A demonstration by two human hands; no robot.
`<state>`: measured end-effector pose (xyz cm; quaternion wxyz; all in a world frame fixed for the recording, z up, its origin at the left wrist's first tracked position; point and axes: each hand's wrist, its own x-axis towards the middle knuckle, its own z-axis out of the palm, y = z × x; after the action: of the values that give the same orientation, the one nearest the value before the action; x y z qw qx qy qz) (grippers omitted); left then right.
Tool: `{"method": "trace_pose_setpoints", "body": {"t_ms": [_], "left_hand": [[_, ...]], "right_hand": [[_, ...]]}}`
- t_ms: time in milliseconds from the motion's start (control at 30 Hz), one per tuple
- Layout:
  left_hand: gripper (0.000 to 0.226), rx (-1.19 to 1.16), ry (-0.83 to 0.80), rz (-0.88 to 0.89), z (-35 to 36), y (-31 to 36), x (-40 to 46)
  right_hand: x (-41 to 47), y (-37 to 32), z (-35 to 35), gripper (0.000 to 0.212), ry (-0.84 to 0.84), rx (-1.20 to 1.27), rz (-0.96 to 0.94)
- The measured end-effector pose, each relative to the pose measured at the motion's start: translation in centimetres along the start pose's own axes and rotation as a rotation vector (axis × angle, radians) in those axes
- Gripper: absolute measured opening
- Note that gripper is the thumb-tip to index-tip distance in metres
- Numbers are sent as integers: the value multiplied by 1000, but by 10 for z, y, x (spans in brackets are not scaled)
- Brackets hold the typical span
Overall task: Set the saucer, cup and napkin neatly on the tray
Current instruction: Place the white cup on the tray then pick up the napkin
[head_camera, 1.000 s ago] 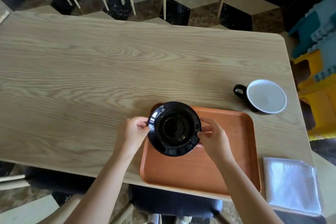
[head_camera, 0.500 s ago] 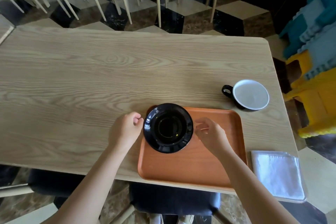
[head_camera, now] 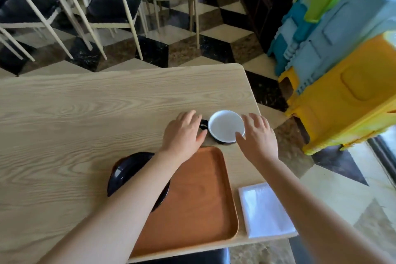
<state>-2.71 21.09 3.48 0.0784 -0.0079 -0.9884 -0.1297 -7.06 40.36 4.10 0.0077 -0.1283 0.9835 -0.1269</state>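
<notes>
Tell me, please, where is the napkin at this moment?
In the head view, the napkin lies flat on the table at its near right corner, just right of the orange tray, not on it.

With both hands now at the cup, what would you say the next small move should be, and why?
Probably close both hands on the cup and lift it. The left hand is by its handle and the right hand by its far side, both open. The cup stands on the table beyond the tray, where the saucer already sits, waiting for it.
</notes>
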Motion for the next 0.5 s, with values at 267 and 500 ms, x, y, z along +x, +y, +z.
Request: {"method": "trace_pose_setpoints", "body": {"t_ms": [267,500], "left_hand": [[53,159,-198,13,33,7,42],[21,-241,-272,-189,32,8,45]], "right_hand": [[33,22,14,45,-88,-56,-43],[31,15,15,36,-178,218,82]]}}
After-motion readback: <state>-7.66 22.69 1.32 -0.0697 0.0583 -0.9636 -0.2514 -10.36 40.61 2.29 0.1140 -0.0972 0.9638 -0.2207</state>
